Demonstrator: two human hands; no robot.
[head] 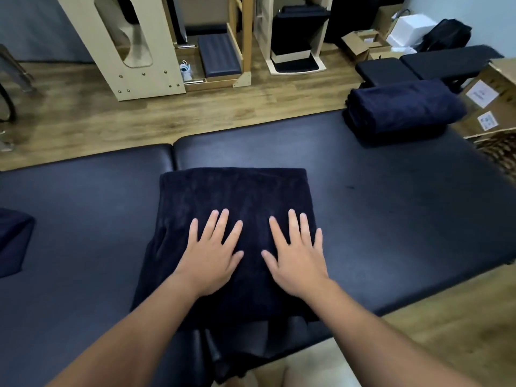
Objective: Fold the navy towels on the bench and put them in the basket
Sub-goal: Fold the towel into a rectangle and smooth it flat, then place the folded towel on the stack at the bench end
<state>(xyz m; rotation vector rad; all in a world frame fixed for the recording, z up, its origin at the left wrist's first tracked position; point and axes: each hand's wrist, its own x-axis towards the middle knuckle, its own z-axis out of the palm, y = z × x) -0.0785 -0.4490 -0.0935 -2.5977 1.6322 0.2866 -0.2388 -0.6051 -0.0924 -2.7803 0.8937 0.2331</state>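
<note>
Head view of a padded bench [391, 219] with a navy towel [237, 196] spread across its middle. The towel lies partly folded: its far edge is straight and square on the bench top, while its near end hangs over the bench's front edge in loose pleats. The left hand [212, 252] and the right hand [296, 252] rest palm down on the towel, side by side and a little apart, fingers straight and spread; neither hand grasps anything. Both press flat on the cloth near its centre. At the far right corner of the bench sits a stack [402, 107] of folded navy towels, well apart from the hands. A further dark cloth [14, 241] shows at the left margin, cut by the frame; it is probably another towel, though too little is visible to say. A woven basket [499, 152] stands just beside the bench's right end, only its rim in view. Behind it are cardboard boxes [485, 99]. Wooden equipment [134, 51] stands on the floor [83, 121] beyond the bench.
</note>
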